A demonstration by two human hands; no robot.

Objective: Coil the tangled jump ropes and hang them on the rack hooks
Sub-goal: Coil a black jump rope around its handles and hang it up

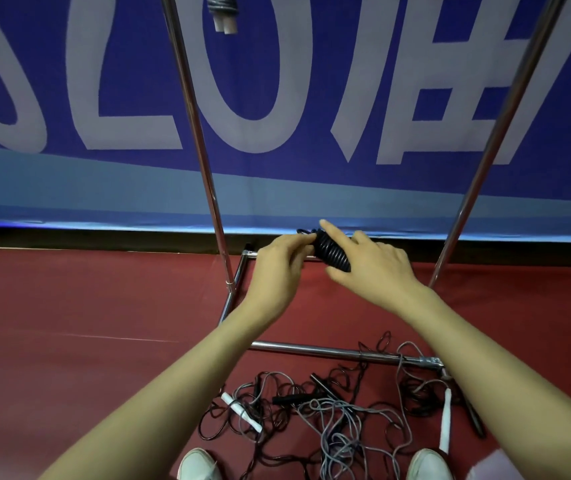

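A tightly wound black jump rope coil [332,251] is held out in front of me between both hands. My right hand [369,268] grips the coil from the right, its index finger stretched out over the top. My left hand [282,261] pinches the coil's left end. On the red floor by my feet lies a tangle of grey and black jump ropes [329,414] with white handles [242,412] and black handles [291,398]. A coiled rope with white handles [223,10] hangs at the top of the metal rack [196,133].
The rack's two slanted chrome poles [505,133] rise on either side of my hands, and its base bar [329,349] crosses the floor behind the tangle. A blue banner with large white letters [104,81] backs the rack. My white shoes [197,464] show at the bottom edge.
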